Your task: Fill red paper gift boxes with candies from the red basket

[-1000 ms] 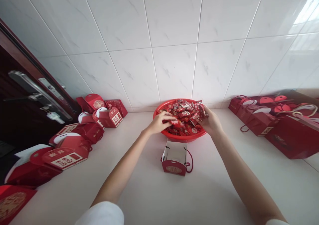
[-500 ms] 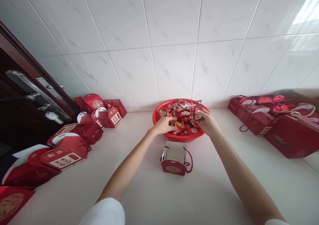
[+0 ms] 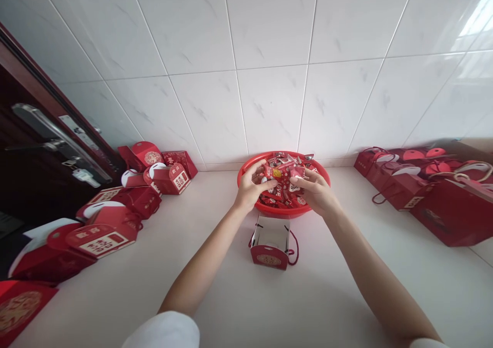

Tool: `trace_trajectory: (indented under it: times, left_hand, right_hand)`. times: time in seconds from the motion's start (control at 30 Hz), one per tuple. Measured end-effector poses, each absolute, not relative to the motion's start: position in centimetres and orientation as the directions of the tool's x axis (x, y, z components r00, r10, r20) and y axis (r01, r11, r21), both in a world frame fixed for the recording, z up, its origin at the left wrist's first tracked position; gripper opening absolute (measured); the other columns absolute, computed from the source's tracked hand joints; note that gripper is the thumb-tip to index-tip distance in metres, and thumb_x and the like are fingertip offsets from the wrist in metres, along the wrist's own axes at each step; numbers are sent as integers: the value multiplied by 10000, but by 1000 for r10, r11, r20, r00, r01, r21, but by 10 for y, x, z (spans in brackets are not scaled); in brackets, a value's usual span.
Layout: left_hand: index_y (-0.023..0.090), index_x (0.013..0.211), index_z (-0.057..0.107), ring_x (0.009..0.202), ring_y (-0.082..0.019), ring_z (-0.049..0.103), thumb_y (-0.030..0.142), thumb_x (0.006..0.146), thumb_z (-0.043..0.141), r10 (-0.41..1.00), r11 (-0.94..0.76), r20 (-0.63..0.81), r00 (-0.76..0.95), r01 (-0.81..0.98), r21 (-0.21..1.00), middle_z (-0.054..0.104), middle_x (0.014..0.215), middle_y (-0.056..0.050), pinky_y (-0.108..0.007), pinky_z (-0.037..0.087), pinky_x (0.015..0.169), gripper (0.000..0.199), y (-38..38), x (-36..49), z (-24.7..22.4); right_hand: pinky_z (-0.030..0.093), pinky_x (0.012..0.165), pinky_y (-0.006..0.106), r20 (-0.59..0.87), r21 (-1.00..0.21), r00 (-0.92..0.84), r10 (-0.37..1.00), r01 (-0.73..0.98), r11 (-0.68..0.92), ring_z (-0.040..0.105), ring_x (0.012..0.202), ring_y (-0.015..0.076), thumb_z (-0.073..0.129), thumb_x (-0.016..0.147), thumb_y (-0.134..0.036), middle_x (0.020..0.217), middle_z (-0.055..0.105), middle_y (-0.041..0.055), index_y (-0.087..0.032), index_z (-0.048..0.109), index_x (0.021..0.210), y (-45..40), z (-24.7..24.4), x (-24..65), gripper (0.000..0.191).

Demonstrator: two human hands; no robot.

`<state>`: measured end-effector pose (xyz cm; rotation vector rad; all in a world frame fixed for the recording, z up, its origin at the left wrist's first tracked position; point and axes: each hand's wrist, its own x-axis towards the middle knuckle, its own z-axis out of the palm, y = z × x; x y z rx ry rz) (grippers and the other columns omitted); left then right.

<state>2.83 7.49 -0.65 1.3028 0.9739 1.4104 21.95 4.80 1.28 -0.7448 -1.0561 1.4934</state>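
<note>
Over the red plastic basket (image 3: 285, 213), heaped with small wrapped sweets (image 3: 283, 200), both hands are raised close together. My left hand (image 3: 250, 186) is closed on a red wrapped sweet (image 3: 276, 174) with a yellow mark, pinched between thumb and fingers. A pinkish-red wrapped sweet (image 3: 296, 172) is gripped in my right hand (image 3: 318, 190). Just in front of the basket stands a small red gift box (image 3: 268, 255), its top open and white inside, with a dark red cord handle (image 3: 296, 248) lying at its right side.
Several red gift boxes (image 3: 102, 235) line the left side of the white table (image 3: 227, 296), near a dark door (image 3: 23, 173) with keys in its lock. More red boxes with cord handles (image 3: 450, 204) stand at the right. Behind is a tiled wall (image 3: 269, 101).
My left hand has come up out of the heap with a red sweet between its fingers. My right hand, holding its sweet, has shifted slightly inward and down.
</note>
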Motion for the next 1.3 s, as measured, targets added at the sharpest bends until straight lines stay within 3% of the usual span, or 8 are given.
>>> trace_trajectory:
  times: [0.27, 0.47, 0.63, 0.77, 0.9, 1.07, 1.2, 1.3]
  left_hand:
    - [233, 1160, 695, 905, -206, 696, 303, 686, 848, 985, -103, 139, 107, -285, 953, 724, 991, -53, -351, 593, 809, 503, 48, 29, -4]
    - [216, 1079, 719, 902, -199, 689, 268, 689, 809, 984, -167, 177, 30, -213, 963, 708, 917, -30, -337, 578, 819, 404, 41, 28, -7]
    - [202, 1030, 698, 814, -160, 685, 213, 660, 800, 987, -159, 151, -49, -383, 910, 716, 892, -16, -293, 576, 758, 384, 39, 22, 2]
    - [198, 1006, 698, 764, -147, 677, 209, 635, 812, 993, -109, 113, -19, -458, 882, 722, 878, -15, -275, 570, 715, 388, 38, 19, 6]
    - [198, 975, 731, 813, -160, 678, 304, 684, 805, 981, -191, 184, -52, -327, 925, 725, 892, -23, -266, 556, 733, 319, 35, 17, 7]
    - [230, 1131, 735, 1013, -225, 684, 340, 759, 784, 934, -352, 354, 37, -49, 935, 741, 1111, -72, -316, 548, 862, 392, 28, 11, 12]
    - [209, 909, 799, 1045, -231, 669, 295, 811, 675, 875, -480, 484, 19, 161, 862, 730, 1092, -68, -333, 526, 919, 180, 24, 3, 16]
    - [195, 845, 800, 1005, -222, 666, 308, 854, 614, 859, -496, 512, 12, 267, 826, 718, 1036, -65, -319, 517, 872, 218, 19, 1, 20]
  right_hand:
    - [549, 726, 315, 170, -913, -236, 957, -403, 62, 666, 777, 188, 906, 644, -357, 796, 701, 3, -253, 772, 889, 35, 18, 211, 298]
    - [539, 739, 322, 199, -916, -265, 943, -392, 83, 655, 756, 182, 891, 661, -407, 800, 712, 6, -251, 764, 825, 33, 18, 207, 260]
    - [551, 748, 327, 229, -928, -203, 952, -342, 150, 673, 823, 203, 889, 669, -423, 878, 736, 22, -240, 762, 874, 33, 16, 208, 304]
    - [557, 760, 307, 259, -915, -274, 926, -378, 144, 679, 824, 182, 889, 688, -398, 898, 743, 19, -234, 766, 906, 33, 15, 211, 298]
    - [558, 795, 320, 275, -921, -305, 912, -355, 160, 682, 844, 188, 893, 699, -367, 891, 738, 21, -234, 763, 932, 30, 14, 212, 298]
    - [536, 815, 353, 293, -945, -367, 883, -251, 210, 653, 865, 208, 877, 712, -399, 915, 712, 38, -208, 733, 913, 25, 17, 212, 313]
    - [503, 720, 318, 294, -955, -383, 876, -151, 255, 591, 776, 178, 832, 750, -455, 807, 638, 22, -188, 679, 813, 19, 23, 211, 315]
    - [471, 674, 297, 319, -946, -366, 874, -63, 319, 549, 737, 160, 792, 787, -469, 772, 592, 10, -185, 649, 801, 16, 26, 210, 319]
